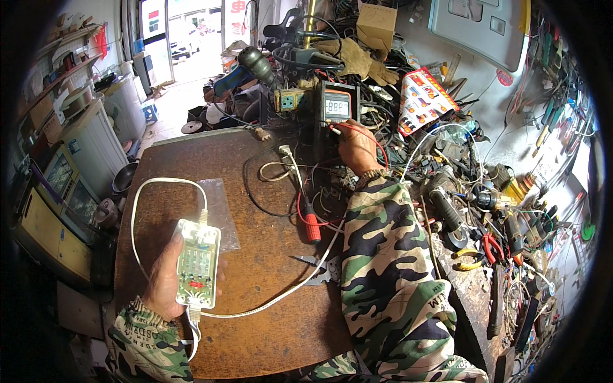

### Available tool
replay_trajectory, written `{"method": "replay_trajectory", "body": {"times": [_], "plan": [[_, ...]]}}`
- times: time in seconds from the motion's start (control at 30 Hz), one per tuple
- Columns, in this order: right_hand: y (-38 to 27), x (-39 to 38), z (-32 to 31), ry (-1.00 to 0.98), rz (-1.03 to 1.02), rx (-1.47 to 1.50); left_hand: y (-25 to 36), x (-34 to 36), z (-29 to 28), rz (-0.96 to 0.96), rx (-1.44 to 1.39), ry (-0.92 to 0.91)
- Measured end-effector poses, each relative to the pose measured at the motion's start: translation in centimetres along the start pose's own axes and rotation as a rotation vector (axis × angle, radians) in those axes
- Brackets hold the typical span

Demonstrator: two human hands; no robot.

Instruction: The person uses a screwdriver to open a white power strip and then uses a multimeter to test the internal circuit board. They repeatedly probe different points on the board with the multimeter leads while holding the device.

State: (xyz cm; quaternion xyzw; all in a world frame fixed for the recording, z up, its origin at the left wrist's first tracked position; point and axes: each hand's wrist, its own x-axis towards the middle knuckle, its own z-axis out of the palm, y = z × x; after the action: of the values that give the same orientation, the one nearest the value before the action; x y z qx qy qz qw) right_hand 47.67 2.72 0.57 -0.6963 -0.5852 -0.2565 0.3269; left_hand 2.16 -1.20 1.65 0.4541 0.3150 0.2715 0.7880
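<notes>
My left hand (163,281) grips an opened white plastic case with a circuit board (197,263) in it, tilted up above the table. White cables leave the case at its top and bottom, and a small red part shows on the board. At the far side of the table my right hand (357,147) is on the front of a multimeter (337,105), just below its lit display. Its fingers are curled there, and the hand's back hides the dial area. A red test lead runs beside the hand. A red-handled probe (311,227) lies on the table.
A clear plastic bag (219,214) and a grey multi-toothed metal tool (327,271) lie on the brown wooden table (268,345). Tangled wires, red-handled pliers (490,247) and a black-handled tool (447,207) crowd the right side. Gloves (357,60) and a cardboard box (377,27) sit behind.
</notes>
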Motion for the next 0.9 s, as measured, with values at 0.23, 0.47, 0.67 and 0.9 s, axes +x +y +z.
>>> {"method": "replay_trajectory", "body": {"times": [0.23, 0.47, 0.67, 0.9], "plan": [[-0.5, 0.1, -0.6, -0.040, -0.064, -0.123, 0.0, 0.0, 0.2, -0.008, -0.002, 0.015], [-1.1, 0.1, -1.4, -0.038, -0.143, -0.149, 0.0, 0.1, 0.1, -0.005, -0.005, -0.006], [-1.3, 0.2, -1.4, -0.028, -0.206, -0.153, 0.0, 0.0, 0.1, -0.008, 0.007, 0.011], [-1.8, 0.3, -0.5, -0.057, -0.095, -0.125, -0.2, 0.1, -0.2, -0.012, -0.010, 0.013]]}}
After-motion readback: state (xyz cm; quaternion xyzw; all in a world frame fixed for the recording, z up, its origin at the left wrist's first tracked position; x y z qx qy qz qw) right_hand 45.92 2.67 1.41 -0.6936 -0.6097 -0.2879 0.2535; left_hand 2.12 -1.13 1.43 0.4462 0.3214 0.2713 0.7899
